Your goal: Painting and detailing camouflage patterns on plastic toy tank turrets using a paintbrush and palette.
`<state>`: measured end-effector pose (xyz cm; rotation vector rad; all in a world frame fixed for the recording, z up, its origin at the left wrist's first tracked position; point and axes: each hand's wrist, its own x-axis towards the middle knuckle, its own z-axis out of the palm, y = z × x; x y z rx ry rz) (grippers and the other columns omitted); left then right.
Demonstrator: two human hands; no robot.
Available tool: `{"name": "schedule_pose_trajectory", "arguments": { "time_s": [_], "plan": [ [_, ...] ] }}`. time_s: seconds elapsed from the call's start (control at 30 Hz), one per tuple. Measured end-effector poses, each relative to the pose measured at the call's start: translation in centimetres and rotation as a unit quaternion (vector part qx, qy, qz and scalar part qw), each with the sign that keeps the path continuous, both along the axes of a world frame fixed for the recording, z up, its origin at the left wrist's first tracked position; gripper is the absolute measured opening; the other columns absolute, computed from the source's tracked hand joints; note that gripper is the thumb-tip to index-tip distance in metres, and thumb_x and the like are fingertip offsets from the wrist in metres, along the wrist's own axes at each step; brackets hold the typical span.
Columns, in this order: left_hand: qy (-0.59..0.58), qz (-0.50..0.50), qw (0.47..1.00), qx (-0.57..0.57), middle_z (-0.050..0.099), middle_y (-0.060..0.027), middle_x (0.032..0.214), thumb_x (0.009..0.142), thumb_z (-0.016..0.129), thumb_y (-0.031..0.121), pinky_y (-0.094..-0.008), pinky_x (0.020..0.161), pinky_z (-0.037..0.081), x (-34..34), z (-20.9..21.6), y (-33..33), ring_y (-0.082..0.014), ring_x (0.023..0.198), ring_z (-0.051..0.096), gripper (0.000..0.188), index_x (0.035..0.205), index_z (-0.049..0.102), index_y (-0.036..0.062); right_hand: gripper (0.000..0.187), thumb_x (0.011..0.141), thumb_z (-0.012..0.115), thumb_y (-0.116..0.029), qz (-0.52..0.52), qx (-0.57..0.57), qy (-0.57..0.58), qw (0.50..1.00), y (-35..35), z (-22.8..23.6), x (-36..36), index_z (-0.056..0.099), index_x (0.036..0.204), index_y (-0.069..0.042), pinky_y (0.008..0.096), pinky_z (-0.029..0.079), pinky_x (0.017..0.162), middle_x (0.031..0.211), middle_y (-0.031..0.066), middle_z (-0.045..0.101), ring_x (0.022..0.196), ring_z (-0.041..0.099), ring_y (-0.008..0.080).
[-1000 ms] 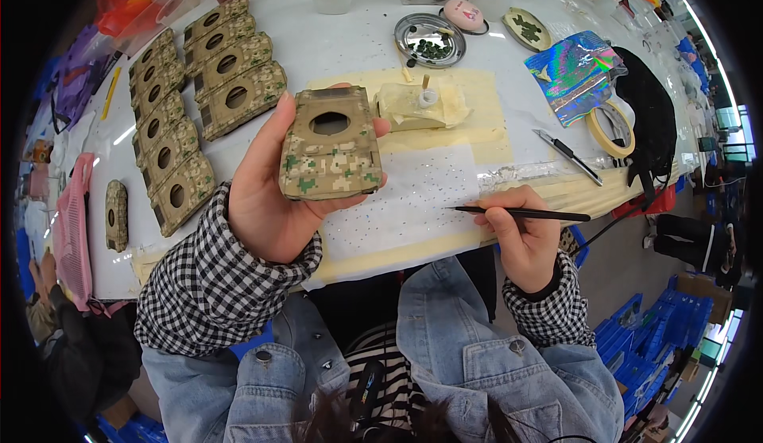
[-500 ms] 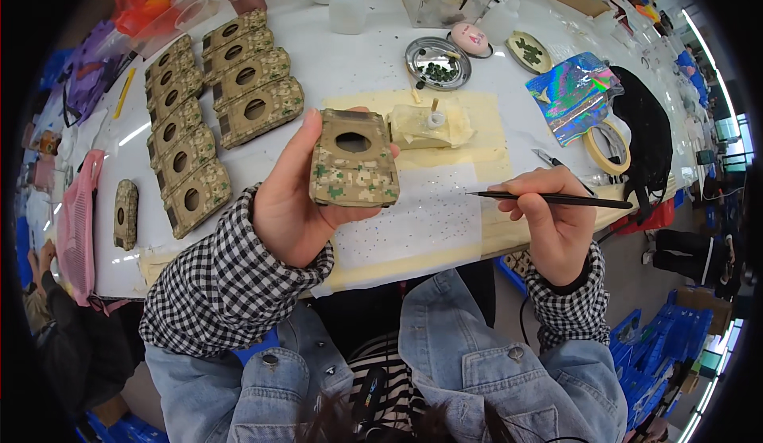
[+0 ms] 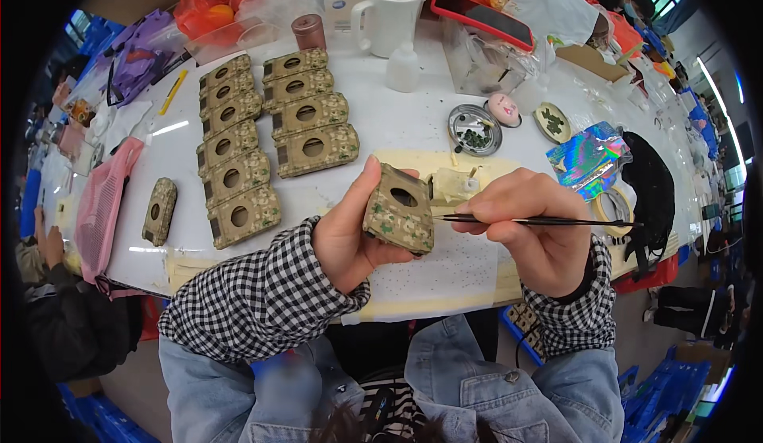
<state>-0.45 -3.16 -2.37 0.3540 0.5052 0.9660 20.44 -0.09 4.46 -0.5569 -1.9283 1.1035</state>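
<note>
My left hand (image 3: 338,244) grips a camouflage model tank hull (image 3: 389,230) by its edges, its top with the round hole tilted toward me. In my right hand (image 3: 548,212) are slim black tweezers (image 3: 588,222), pinched between thumb and fingers. Their fine tip reaches close to the hull's right side; whether it touches, I cannot tell. Beneath both hands lies a white sheet (image 3: 469,280) scattered with tiny dark specks. Just behind the hull sits a block wrapped in yellowish tape (image 3: 449,185), partly hidden by my right hand.
Two rows of similar hulls (image 3: 245,214) stand at left, with a single hull (image 3: 161,212) nearer the pink mesh bag (image 3: 111,197). Beyond my right hand are a metal dish (image 3: 494,139) of dark green bits, a shiny iridescent bag (image 3: 588,161) and a tape roll (image 3: 624,203). A white mug (image 3: 393,22) stands behind.
The tweezers have moved left and now reach the hull's side. My left hand has tilted the hull. The whole view has shifted, showing more of the table's far side.
</note>
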Motion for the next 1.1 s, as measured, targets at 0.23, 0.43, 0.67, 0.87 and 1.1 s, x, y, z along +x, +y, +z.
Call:
{"name": "schedule_pose_trajectory", "arguments": {
  "time_s": [0.23, 0.43, 0.67, 0.87, 1.1],
  "plan": [
    [0.000, 0.003, 1.000, 0.000, 0.062, -0.0103, 0.102, 0.095, 0.022, 0.050, -0.0316, 0.065, 0.054, 0.1, -0.3, 0.0, -0.0195, 0.082, 0.064, 0.056, 0.121, 0.046, 0.0060, 0.010, 0.078, 0.065, -0.002, 0.035, -0.014, 0.026, 0.999, 0.4, -1.1, -0.5, 0.058, 0.084, 0.002, 0.0286, 0.046, 0.064, 0.080, 0.0103, 0.061, 0.072, 0.059, 0.0210],
    [0.022, -0.001, 1.000, 0.003, 0.062, -0.0082, 0.100, 0.094, 0.023, 0.051, -0.0291, 0.064, 0.054, 0.2, -0.1, 0.0, -0.0169, 0.082, 0.064, 0.055, 0.119, 0.048, 0.0076, 0.011, 0.078, 0.066, -0.004, 0.055, 0.055, -0.003, 0.997, 0.9, -1.0, -0.5, 0.058, 0.084, 0.002, 0.0286, 0.046, 0.064, 0.079, 0.0104, 0.060, 0.071, 0.059, 0.0214],
    [0.064, 0.000, 0.998, -0.007, 0.063, -0.0052, 0.098, 0.094, 0.024, 0.053, -0.0255, 0.062, 0.051, 0.5, 0.5, 0.0, -0.0136, 0.079, 0.063, 0.054, 0.116, 0.050, 0.0105, 0.014, 0.077, 0.067, -0.007, 0.053, 0.073, -0.013, 0.996, 0.8, -0.9, -0.5, 0.057, 0.083, 0.001, 0.0290, 0.046, 0.062, 0.077, 0.0100, 0.060, 0.069, 0.059, 0.0232],
    [0.084, 0.006, 0.996, -0.016, 0.063, -0.0050, 0.096, 0.094, 0.024, 0.053, -0.0254, 0.061, 0.051, 0.6, 0.7, -0.1, -0.0132, 0.077, 0.063, 0.054, 0.115, 0.050, 0.0108, 0.016, 0.076, 0.068, -0.008, 0.057, 0.103, -0.025, 0.993, 0.9, -0.9, -0.6, 0.057, 0.082, 0.001, 0.0294, 0.046, 0.060, 0.076, 0.0094, 0.059, 0.069, 0.058, 0.0236],
    [0.071, 0.001, 0.997, -0.013, 0.063, -0.0053, 0.093, 0.094, 0.023, 0.053, -0.0252, 0.058, 0.050, 0.5, 0.5, 0.0, -0.0135, 0.074, 0.062, 0.055, 0.115, 0.050, 0.0105, 0.016, 0.076, 0.069, -0.009, 0.055, 0.111, -0.038, 0.992, 0.8, -0.7, -0.6, 0.058, 0.083, 0.001, 0.0298, 0.046, 0.060, 0.076, 0.0092, 0.059, 0.069, 0.058, 0.0240]
  ]
}}
